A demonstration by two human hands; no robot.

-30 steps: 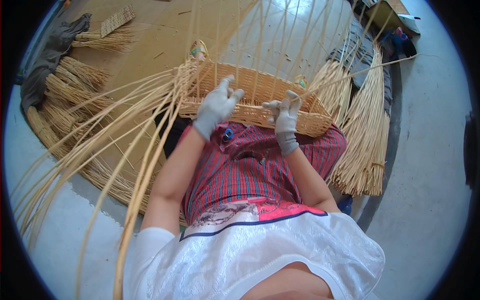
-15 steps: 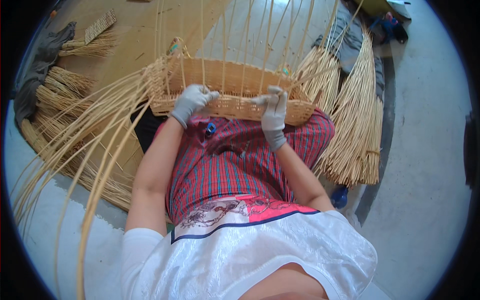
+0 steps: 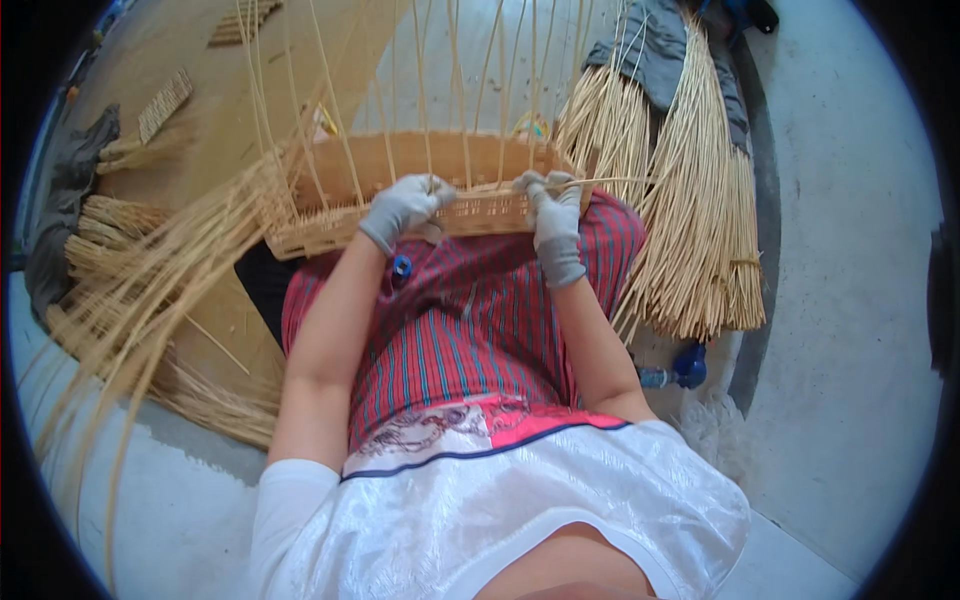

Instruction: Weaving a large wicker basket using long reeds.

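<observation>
Curling the left hand (image 3: pixel 408 207) at the near rim of the basket (image 3: pixel 490 214), set across the lap (image 3: pixel 470 340) at its far edge; impossible to say what, if anything, lies in that grip. Pinching a strand (image 3: pixel 622 181) in the nearly closed right hand (image 3: pixel 552 207). Best, probably, to draw it taut and press it snugly between stakes (image 3: pixel 421 90).

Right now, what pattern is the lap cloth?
The lap cloth is red with teal and dark stripes, seen in the head view.
</observation>
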